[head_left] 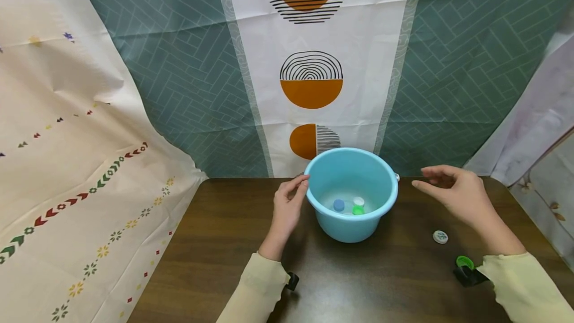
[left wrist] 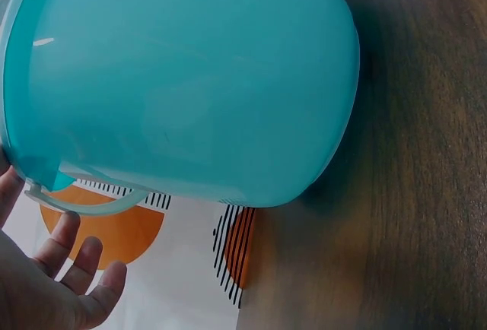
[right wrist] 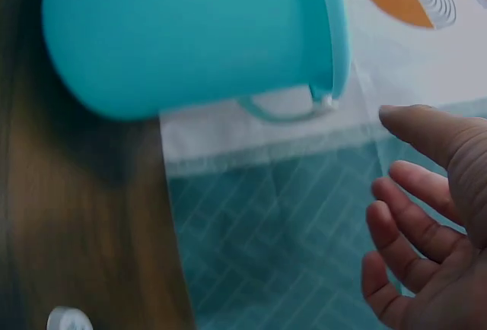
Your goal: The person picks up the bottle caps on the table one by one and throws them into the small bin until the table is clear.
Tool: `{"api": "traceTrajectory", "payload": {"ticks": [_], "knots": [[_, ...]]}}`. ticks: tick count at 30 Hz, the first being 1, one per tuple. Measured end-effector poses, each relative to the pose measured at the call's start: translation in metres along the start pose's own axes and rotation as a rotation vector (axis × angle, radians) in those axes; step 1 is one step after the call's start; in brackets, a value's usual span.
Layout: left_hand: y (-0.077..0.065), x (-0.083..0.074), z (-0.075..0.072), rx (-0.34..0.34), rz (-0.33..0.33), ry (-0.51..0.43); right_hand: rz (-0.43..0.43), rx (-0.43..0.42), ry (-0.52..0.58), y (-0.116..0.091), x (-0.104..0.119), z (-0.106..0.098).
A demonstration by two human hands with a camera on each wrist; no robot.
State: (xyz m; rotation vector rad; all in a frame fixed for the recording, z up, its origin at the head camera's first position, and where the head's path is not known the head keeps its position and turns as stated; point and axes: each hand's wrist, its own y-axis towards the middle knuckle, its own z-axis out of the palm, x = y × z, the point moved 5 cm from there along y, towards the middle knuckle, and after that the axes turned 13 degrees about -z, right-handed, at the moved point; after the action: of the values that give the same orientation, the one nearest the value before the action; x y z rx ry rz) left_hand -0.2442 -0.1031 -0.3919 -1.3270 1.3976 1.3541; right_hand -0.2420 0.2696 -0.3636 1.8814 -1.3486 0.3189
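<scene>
A light blue bucket (head_left: 347, 228) stands upright at the back of the table. My left hand (head_left: 288, 208) pinches its left rim between thumb and forefinger, the other fingers spread beside the bucket in the left wrist view. Inside lie a blue bottle cap (head_left: 339, 205), a white cap (head_left: 358, 201) and a green cap (head_left: 358, 210). My right hand (head_left: 462, 193) hovers to the right of the bucket, fingers loosely bent and holding nothing. Below it on the table is a white printed cap (head_left: 440, 237). The bucket's handle (left wrist: 106, 207) hangs down behind it.
Nearer me, beside the right wrist's black strap, a green cap (head_left: 465, 262) lies on the dark wooden table (head_left: 215, 243). A patterned cloth (head_left: 179, 64) hangs directly behind the bucket. Cream cloth (head_left: 67, 163) hangs at the left, pale cloth (head_left: 529, 118) at the right.
</scene>
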Motion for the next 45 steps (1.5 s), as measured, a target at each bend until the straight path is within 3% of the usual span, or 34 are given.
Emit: {"api": "traceTrajectory", "payload": {"ticks": [7, 12, 24, 28, 35, 45], "knots": [[0.0, 0.001, -0.001, 0.002, -0.012, -0.003, 0.037, 0.103, -0.078, -0.02, -0.026, -0.007], [0.0, 0.003, -0.001, 0.0, -0.011, -0.002, 0.038, 0.238, -0.118, -0.03, -0.042, 0.0], [-0.001, 0.004, 0.0, -0.006, -0.017, -0.007, 0.106, 0.495, -0.077, -0.051, -0.082, 0.023], [-0.001, 0.004, 0.0, -0.005, -0.021, -0.01, 0.112, 0.524, -0.069, -0.055, -0.09, 0.03], [0.013, 0.035, 0.002, -0.018, -0.012, 0.007, 0.138, 0.546, -0.062, -0.059, -0.098, 0.039], [0.015, 0.033, 0.003, -0.019, -0.002, 0.011, 0.162, 0.537, -0.05, -0.059, -0.105, 0.048]]}}
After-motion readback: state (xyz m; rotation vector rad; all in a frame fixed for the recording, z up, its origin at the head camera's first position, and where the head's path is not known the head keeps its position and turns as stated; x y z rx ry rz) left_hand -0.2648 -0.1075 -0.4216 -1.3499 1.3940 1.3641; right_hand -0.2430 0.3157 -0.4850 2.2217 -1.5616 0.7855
